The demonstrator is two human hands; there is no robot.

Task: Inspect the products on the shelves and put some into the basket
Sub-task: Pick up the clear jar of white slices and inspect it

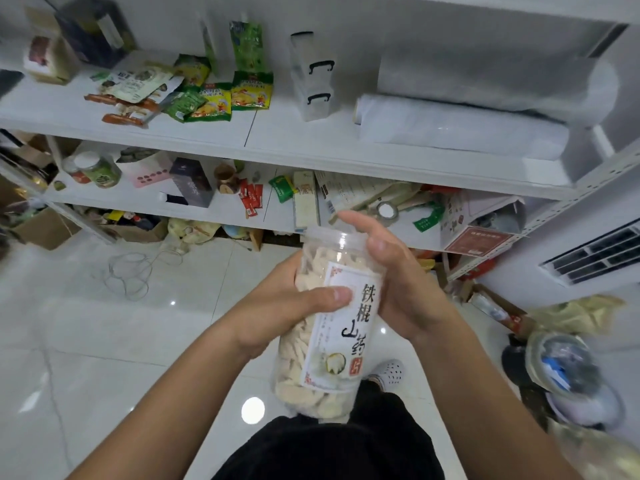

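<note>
A tall clear plastic jar [322, 362] of pale dried slices, with a white label in black characters, is held in front of me over the floor. My left hand [287, 306] grips its side, thumb across the label. My right hand [391, 271] wraps the upper part near the lid, forefinger stretched over the top. The white shelves [311, 150] stand just behind, with green and yellow snack bags [221, 95] on the upper board and jars [100, 169], boxes and red sachets [251, 199] on the lower one. No basket is in view.
Two large rolls of film [460, 123] and clear handled boxes [313, 81] fill the upper shelf's right side. Cardboard boxes [45, 226] and loose wire [131, 271] lie on the tiled floor at left. Bags and tape rolls [561, 362] clutter the floor at right, below a white vent [595, 254].
</note>
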